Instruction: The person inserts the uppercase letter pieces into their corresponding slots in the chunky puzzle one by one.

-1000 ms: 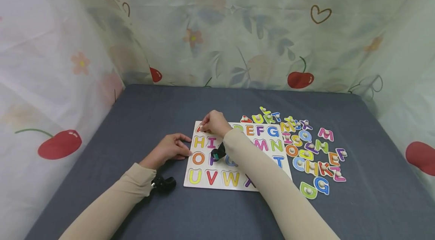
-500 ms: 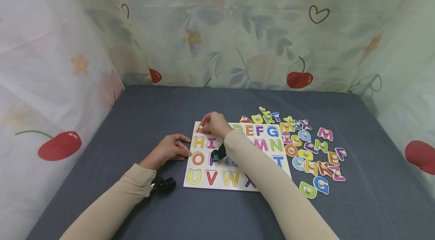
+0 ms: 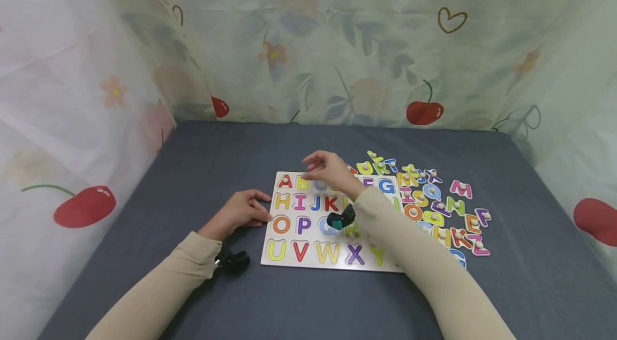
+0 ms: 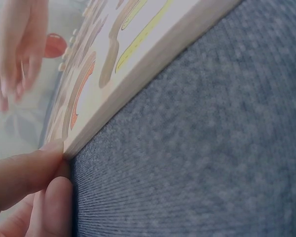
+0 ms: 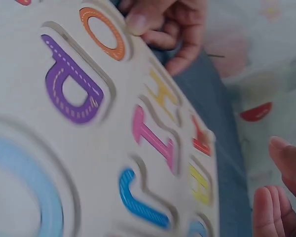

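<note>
A white wooden alphabet puzzle board (image 3: 312, 246) lies flat on the table. At its left edge my left hand (image 3: 242, 208) holds it; in the left wrist view the thumb (image 4: 49, 148) is on the edge with curled fingers just below. My right hand (image 3: 332, 170) hovers near the board's far edge, above the B and C recesses, with nothing between its thumb and fingers. In the right wrist view its fingers (image 5: 271, 212) stand apart from the thumb. A red letter A piece (image 3: 285, 181) with a knob sits in the top left recess.
Knobbed letter pieces lie loosely to the board's right and behind it, among them a pink M (image 3: 461, 189), an orange E (image 3: 474, 225) and a yellow U (image 3: 365, 168). A dark grey cloth (image 3: 231, 152) covers the table, with printed curtains (image 3: 328, 61) around it.
The right hand has let go of the red A piece at the top left recess, lifted and moved right with its fingers opened. The left hand has stayed at the board's edge.
</note>
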The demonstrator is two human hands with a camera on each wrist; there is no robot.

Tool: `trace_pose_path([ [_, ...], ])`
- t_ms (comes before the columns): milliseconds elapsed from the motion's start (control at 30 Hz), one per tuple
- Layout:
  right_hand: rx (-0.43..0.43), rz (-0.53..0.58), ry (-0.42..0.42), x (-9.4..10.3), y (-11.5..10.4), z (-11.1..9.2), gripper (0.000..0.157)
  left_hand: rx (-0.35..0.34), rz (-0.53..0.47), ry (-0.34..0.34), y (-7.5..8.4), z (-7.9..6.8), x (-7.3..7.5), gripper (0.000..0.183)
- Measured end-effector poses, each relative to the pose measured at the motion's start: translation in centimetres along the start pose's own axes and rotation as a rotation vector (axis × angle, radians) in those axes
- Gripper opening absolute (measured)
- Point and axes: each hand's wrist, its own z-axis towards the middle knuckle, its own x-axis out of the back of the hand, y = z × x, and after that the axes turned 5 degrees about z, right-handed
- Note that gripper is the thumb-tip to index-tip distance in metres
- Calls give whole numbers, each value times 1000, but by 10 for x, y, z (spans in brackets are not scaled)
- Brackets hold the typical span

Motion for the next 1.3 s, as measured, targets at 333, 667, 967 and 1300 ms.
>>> trace_pose_path([
  [333,16,4,25,84,31,-54,48,1,18,8,3,2,-1,48],
  [667,-47,-72,81,133,68,-109,59,-7,26,3,0,0,1,50],
  [967,-75,-94,139,147,85,-164,56,-9,11,-8,-1,-1,4,51],
  [1300,-94,-146,203,171,102,-196,57,-27,10,-24,1,-1,2,50],
])
